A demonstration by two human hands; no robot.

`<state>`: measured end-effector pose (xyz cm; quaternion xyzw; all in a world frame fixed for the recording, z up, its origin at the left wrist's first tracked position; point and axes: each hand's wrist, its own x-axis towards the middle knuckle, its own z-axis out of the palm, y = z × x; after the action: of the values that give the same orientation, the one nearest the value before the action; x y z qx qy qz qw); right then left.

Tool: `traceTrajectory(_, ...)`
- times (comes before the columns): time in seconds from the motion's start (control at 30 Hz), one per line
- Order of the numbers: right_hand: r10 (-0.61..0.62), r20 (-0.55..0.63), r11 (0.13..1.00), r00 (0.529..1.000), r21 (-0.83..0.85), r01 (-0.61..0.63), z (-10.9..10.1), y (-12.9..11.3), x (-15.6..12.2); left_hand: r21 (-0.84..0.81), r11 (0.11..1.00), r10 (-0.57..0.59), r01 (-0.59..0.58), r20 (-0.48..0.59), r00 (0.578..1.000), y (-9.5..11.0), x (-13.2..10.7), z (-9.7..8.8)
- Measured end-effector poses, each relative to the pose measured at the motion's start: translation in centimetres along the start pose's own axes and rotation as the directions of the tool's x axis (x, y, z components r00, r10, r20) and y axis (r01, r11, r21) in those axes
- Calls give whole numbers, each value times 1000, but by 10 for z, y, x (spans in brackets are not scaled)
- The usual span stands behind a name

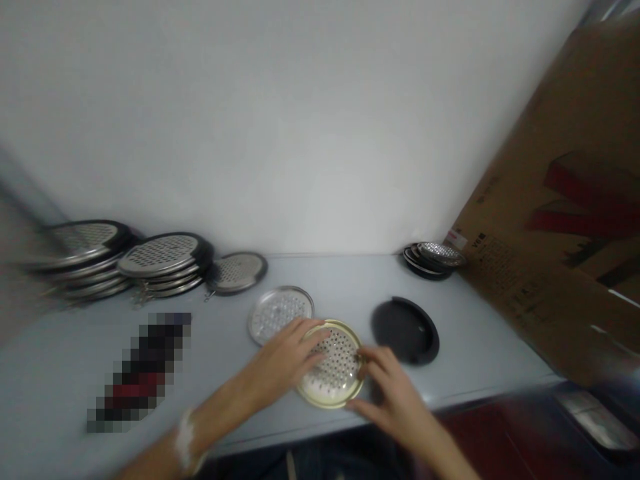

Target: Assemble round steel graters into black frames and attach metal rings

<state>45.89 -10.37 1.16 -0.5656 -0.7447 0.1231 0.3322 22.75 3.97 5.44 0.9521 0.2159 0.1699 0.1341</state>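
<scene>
The left hand [285, 357] lies open on a perforated metal disc with a brass-coloured rim [333, 377], its fingers spread across the near-left part of the holes. The right hand [393, 393] is curled at the disc's right edge, with its fingertips [367, 355] against the rim, though the view does not show whether they are gripping it firmly. The disc sits near the front edge of a pale grey desk [475, 340], and the hands bear on it from opposite sides, a placement that gives steady control over it. Just behind, a silver-rimmed perforated disc [279, 315] lies flat under the left hand's fingertips and appears to touch the brass-rimmed disc, leaving little room on that side. To the right, a black round cover [406, 331] lies flat near the right hand. Farther back on the left are two stacks of oval perforated metal plates with black edges [83, 243] [165, 255], with a single oval plate [237, 272] beside them. A small stack of similar plates [433, 257] sits in the far right corner against a leaning cardboard box [545, 233]. A pixelated object [137, 373] lies to the left of the hands, and what it is cannot be told. A white band [185, 440] circles the left wrist.
</scene>
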Motion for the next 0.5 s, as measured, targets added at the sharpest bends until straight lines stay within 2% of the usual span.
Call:
traceTrajectory(0.1, -8, -2, 1000, 1000, -5, 8, 0, 0, 0, 99, 985, -135, 143, -88, 987, -18, -11, -15)
traceTrajectory(0.17, -4, -4, 1000, 1000, -9, 4, 0, 0, 0, 128, 969, -208, 213, -56, 977, -31, -24, -22)
traceTrajectory(0.3, 0, -10, 1000, 1000, -9, 0, 0, -2, 0, 152, 957, -253, 248, 16, 967, -48, -49, -22)
traceTrajectory(0.5, -6, -19, 1000, 1000, -10, 5, -3, -5, 2, 197, 953, -229, 230, -29, 973, -59, -66, -10)
